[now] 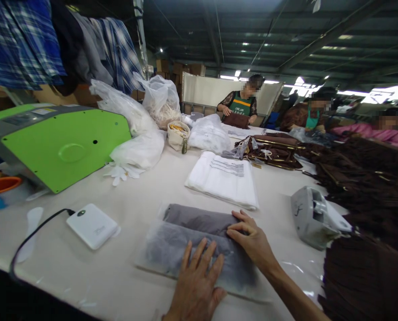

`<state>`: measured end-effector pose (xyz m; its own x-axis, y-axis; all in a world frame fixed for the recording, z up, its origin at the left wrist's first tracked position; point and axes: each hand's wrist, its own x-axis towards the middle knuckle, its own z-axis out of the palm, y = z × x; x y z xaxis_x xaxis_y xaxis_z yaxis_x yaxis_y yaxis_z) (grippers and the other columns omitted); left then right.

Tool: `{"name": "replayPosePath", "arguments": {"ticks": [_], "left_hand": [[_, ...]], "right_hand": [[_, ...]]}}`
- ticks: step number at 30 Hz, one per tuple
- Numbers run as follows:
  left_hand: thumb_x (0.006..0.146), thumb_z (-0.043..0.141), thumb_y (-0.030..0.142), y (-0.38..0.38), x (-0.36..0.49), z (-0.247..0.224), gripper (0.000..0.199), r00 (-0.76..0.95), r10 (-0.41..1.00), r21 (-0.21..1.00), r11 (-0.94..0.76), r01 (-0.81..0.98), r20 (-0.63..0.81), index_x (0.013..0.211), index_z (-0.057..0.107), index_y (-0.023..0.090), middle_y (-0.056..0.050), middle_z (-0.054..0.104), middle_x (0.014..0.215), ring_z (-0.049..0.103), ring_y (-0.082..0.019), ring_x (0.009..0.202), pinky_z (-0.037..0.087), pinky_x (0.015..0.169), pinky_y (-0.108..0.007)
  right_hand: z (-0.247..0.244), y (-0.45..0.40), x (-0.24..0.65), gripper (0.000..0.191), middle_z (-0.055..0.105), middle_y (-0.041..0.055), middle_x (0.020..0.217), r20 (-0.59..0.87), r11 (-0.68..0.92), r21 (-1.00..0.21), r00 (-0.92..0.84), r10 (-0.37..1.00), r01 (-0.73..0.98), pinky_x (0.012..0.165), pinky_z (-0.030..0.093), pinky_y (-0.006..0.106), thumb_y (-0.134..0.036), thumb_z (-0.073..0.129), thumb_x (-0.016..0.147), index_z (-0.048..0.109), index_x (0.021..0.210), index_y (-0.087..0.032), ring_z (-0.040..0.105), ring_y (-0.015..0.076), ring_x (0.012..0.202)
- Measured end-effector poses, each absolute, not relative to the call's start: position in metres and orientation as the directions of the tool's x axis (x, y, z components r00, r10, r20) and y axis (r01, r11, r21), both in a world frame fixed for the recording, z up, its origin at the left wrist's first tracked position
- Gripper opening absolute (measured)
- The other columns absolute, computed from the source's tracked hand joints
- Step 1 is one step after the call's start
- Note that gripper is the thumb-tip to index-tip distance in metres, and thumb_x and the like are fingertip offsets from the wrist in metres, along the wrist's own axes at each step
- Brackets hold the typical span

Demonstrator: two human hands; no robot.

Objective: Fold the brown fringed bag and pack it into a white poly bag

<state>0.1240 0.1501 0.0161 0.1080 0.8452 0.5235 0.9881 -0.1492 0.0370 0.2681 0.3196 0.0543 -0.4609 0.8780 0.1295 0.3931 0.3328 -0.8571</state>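
Observation:
A frosted plastic bag (158, 236) lies flat on the table in front of me, with a folded dark grey-brown cloth item (195, 217) inside it. The item's upper strip shows more clearly than the part under the milky plastic. My left hand (197, 276) rests palm down on the bag's lower middle, fingers spread. At the upper right edge of the bag, my right hand (252, 240) has its fingers bent, thumb and fingertips closing on the plastic. Exactly how much they pinch is partly hidden. Just beyond lies a stack of printed white plastic bags (222, 180).
A white device with a black cable (93, 226) lies left, before a green machine (68, 145). A tape dispenser (314, 218) stands right, beside piled brown garments (362, 272). Farther back are a cloth pouch (178, 136) and a bundled plastic bag (210, 133). Several co-workers (240, 104) sit beyond.

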Motion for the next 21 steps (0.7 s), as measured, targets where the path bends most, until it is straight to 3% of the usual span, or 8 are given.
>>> {"name": "replayPosePath", "arguments": {"ticks": [2, 4, 7, 9, 12, 16, 18, 21], "left_hand": [[0.086, 0.055, 0.053, 0.151, 0.123, 0.015, 0.055, 0.104, 0.841, 0.04, -0.147, 0.988, 0.531, 0.134, 0.048, 0.029, -0.003, 0.049, 0.143, 0.041, -0.027, 0.132, 0.026, 0.109, -0.047], [0.085, 0.054, 0.057, 0.153, 0.124, 0.014, 0.058, 0.096, 0.843, 0.057, -0.149, 0.987, 0.53, 0.135, 0.047, 0.029, -0.004, 0.05, 0.143, 0.041, -0.028, 0.131, 0.026, 0.109, -0.048], [0.084, 0.054, 0.058, 0.153, 0.126, 0.015, 0.06, 0.105, 0.848, 0.062, -0.16, 0.985, 0.519, 0.136, 0.046, 0.029, -0.005, 0.049, 0.143, 0.042, -0.029, 0.131, 0.03, 0.108, -0.049], [0.086, 0.055, 0.055, 0.152, 0.125, 0.019, 0.06, 0.135, 0.844, 0.037, -0.18, 0.983, 0.518, 0.138, 0.044, 0.027, -0.007, 0.047, 0.144, 0.04, -0.03, 0.132, 0.032, 0.106, -0.05], [0.09, 0.053, 0.043, 0.147, 0.114, 0.028, 0.056, 0.139, 0.844, 0.013, -0.171, 0.985, 0.518, 0.141, 0.04, 0.024, -0.01, 0.043, 0.147, 0.039, -0.03, 0.134, 0.032, 0.107, -0.05], [0.093, 0.047, 0.028, 0.141, 0.068, 0.029, 0.041, -0.041, 0.843, -0.012, 0.056, 0.998, 0.537, 0.134, 0.048, 0.023, -0.008, 0.049, 0.143, 0.042, -0.027, 0.133, 0.028, 0.111, -0.049], [0.094, 0.043, 0.028, 0.139, 0.037, 0.023, 0.034, -0.121, 0.833, 0.005, 0.14, 0.99, 0.541, 0.124, 0.057, 0.023, -0.008, 0.057, 0.135, 0.05, -0.027, 0.126, 0.031, 0.108, -0.051], [0.093, 0.039, 0.037, 0.138, -0.004, 0.009, 0.038, -0.261, 0.81, 0.131, 0.227, 0.965, 0.525, 0.121, 0.059, 0.019, -0.011, 0.061, 0.129, 0.054, -0.029, 0.121, 0.038, 0.104, -0.051]], "right_hand": [[0.046, 0.32, 0.268, 0.012, 0.06, 0.0054, 0.128, 0.203, 0.404, -0.829, -0.467, 0.861, 0.386, 0.116, 0.017, 0.051, -0.038, 0.071, 0.074, 0.074, 0.073, -0.027, 0.035, 0.0282, 0.135], [0.043, 0.32, 0.269, 0.019, 0.058, 0.004, 0.131, 0.251, 0.438, -0.817, -0.452, 0.856, 0.376, 0.116, 0.02, 0.049, -0.039, 0.071, 0.074, 0.073, 0.089, -0.028, 0.038, 0.0265, 0.133], [0.046, 0.322, 0.272, 0.06, 0.052, 0.0063, 0.137, 0.245, 0.388, -0.818, -0.352, 0.903, 0.425, 0.114, 0.025, 0.047, -0.04, 0.072, 0.072, 0.054, 0.128, -0.025, 0.042, 0.0254, 0.131], [0.048, 0.326, 0.272, 0.071, 0.048, 0.0098, 0.141, 0.227, 0.33, -0.823, -0.267, 0.937, 0.462, 0.114, 0.026, 0.046, -0.042, 0.067, 0.075, 0.041, 0.138, -0.021, 0.041, 0.0255, 0.132], [0.048, 0.33, 0.268, 0.076, 0.047, 0.0111, 0.142, 0.247, 0.348, -0.808, -0.262, 0.933, 0.475, 0.114, 0.024, 0.047, -0.046, 0.07, 0.072, 0.042, 0.137, -0.02, 0.038, 0.0277, 0.133], [0.05, 0.334, 0.26, 0.078, 0.051, 0.0113, 0.139, 0.343, 0.455, -0.744, -0.304, 0.889, 0.489, 0.116, 0.015, 0.05, -0.048, 0.075, 0.064, 0.05, 0.132, -0.02, 0.034, 0.0303, 0.136], [0.059, 0.341, 0.27, 0.071, 0.052, 0.0126, 0.138, 0.377, 0.422, -0.763, -0.193, 0.906, 0.49, 0.114, 0.021, 0.049, -0.051, 0.066, 0.073, 0.049, 0.133, -0.018, 0.038, 0.0294, 0.133], [0.08, 0.361, 0.319, 0.062, 0.056, 0.0098, 0.134, 0.372, 0.31, -0.832, 0.048, 0.927, 0.461, 0.106, 0.034, 0.043, -0.055, 0.058, 0.077, 0.054, 0.128, -0.02, 0.05, 0.0275, 0.123]]}}
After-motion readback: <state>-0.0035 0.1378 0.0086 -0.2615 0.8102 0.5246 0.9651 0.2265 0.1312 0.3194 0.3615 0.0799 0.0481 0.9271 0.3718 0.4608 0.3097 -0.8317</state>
